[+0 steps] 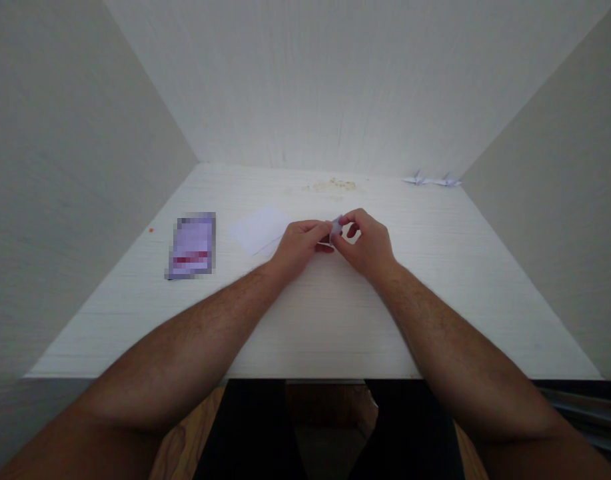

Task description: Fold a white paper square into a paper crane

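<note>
A small folded piece of white paper (336,229) is held between my two hands above the middle of the table. My left hand (305,241) pinches its left side between thumb and fingers. From the right, my right hand (368,241) grips the paper with its thumb and fingertips, the fingers curled. The fingers hide part of the folds, so the exact shape of the paper is unclear. Just left of my left hand lie flat white paper sheets (258,228), partly covered by that hand.
A blurred-out rectangular device (192,243) lies on the table (325,320) at the left. Small folded paper figures (432,181) stand at the back right by the wall. Pale walls enclose the back and both sides. A brownish stain (341,184) marks the rear tabletop.
</note>
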The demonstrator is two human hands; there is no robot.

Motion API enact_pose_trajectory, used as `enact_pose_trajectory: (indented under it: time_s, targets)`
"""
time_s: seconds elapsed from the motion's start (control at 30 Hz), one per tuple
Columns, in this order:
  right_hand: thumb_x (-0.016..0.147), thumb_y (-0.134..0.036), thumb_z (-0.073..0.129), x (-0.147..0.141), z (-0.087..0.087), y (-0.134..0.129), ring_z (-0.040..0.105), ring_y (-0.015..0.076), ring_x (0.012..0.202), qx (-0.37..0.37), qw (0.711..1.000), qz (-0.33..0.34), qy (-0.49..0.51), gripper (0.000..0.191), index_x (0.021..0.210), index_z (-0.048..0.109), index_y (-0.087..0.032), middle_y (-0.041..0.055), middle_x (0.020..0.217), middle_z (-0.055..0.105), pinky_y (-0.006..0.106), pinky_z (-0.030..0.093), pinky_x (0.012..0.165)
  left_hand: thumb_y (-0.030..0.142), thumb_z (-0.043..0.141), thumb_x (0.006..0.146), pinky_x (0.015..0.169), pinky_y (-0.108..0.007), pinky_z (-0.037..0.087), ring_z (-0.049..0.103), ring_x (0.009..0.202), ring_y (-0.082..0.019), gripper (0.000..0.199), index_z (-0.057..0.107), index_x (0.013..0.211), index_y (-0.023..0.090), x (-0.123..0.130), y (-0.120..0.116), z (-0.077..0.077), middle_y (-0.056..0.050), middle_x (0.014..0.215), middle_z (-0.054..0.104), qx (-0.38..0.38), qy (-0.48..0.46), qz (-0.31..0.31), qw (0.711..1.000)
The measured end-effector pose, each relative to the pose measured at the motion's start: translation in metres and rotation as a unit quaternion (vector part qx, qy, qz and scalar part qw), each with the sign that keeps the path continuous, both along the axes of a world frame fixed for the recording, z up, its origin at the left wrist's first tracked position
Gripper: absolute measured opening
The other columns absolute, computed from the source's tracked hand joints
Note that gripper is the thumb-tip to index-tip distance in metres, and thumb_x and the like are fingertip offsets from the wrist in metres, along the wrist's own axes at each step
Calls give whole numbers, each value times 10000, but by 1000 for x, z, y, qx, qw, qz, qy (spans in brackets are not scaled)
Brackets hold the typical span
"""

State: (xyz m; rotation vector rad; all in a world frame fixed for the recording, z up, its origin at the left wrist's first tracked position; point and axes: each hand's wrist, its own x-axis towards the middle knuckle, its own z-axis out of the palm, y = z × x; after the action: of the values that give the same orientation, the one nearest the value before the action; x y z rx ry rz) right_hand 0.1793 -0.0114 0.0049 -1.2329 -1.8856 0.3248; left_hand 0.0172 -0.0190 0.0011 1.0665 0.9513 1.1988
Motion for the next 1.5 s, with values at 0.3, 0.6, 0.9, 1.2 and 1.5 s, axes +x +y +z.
enact_pose_trajectory:
  time_s: [0.3, 0.6, 0.9, 1.2, 1.5]
  targets:
    - [804, -300, 719, 1, -3, 2, 585, 149, 716, 33, 999, 13, 3, 166, 935, 637, -240, 5, 906, 696, 326, 457, 682, 307, 830, 668, 799, -371, 585, 707, 765, -181, 231, 761, 784, 120, 1, -1, 3, -69, 786, 742, -33, -41, 9, 999]
    - [816, -258, 677, 1, 0, 1, 562, 152, 709, 46, 998, -8, -35, 111, 909, 623, -232, 16, 897, 696, 330, 443, 696, 314, 865, 667, 811, -382, 599, 719, 792, -187, 293, 779, 874, 125, 2, -1, 2, -81, 864, 762, -27, -66, -9, 997]
    - [820, -215, 643, 0, 2, -1, 598, 164, 731, 19, 999, -19, -48, 173, 983, 588, -233, 21, 898, 710, 330, 452, 697, 286, 890, 649, 876, -420, 595, 726, 864, -201, 335, 783, 931, 142, 1, -1, 0, -86, 971, 774, -25, -80, -8, 996]
    - [796, -189, 623, 1, -2, 2, 638, 142, 696, -10, 999, 18, 39, 232, 1022, 592, -232, 9, 895, 742, 306, 497, 667, 240, 831, 689, 847, -380, 595, 732, 869, -195, 332, 749, 1002, 164, -3, -1, 4, -62, 944, 774, -33, -90, -28, 995]
    - [772, -178, 639, 1, -6, 9, 628, 131, 676, -57, 987, 46, 144, 190, 956, 629, -225, -14, 811, 709, 280, 486, 608, 183, 686, 720, 707, -334, 617, 723, 762, -174, 336, 706, 1052, 136, -5, -1, 12, -54, 899, 749, -72, -94, -27, 993]
